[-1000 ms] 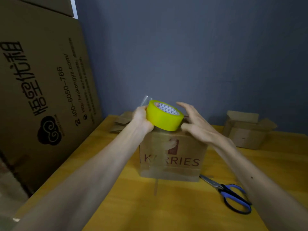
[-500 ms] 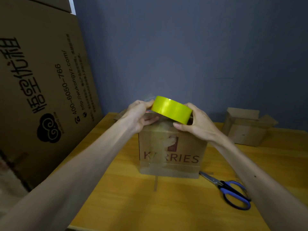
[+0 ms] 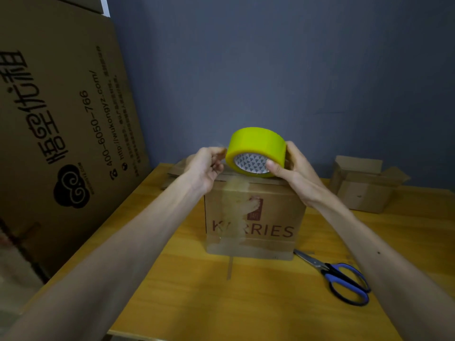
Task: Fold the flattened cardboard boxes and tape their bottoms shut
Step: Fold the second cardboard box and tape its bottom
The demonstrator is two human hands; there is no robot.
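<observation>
The right hand point(image 3: 293, 168) grips the yellow tape roll point(image 3: 256, 148), with the thumb on the white inside ring and the fingers round the back. The roll is just above the brown box point(image 3: 253, 217), which stands in the middle of the counter point(image 3: 197, 303). The left hand point(image 3: 204, 168) has curled fingers and pinches the loose end point(image 3: 219, 150) of the tape, right beside the roll. I think the step now is to pull out a strip. To do it well, hold the end tight and pull the roll away in a straight line, so the tape does not twist or stick to itself. Then lay it flat along the top of the box, let it hang down both sides, and rub it down hard. The scissors point(image 3: 344, 279) lie near the box on the right, handy for the cut. Counting: one tape roll, one pair of scissors, two folded boxes (the middle one and an open box point(image 3: 362, 190) at the back right), and one big cardboard sheet point(image 3: 61, 119) leaning on the left. Some flat pieces point(image 3: 176, 168) lie behind the middle box, but I cannot count them.
</observation>
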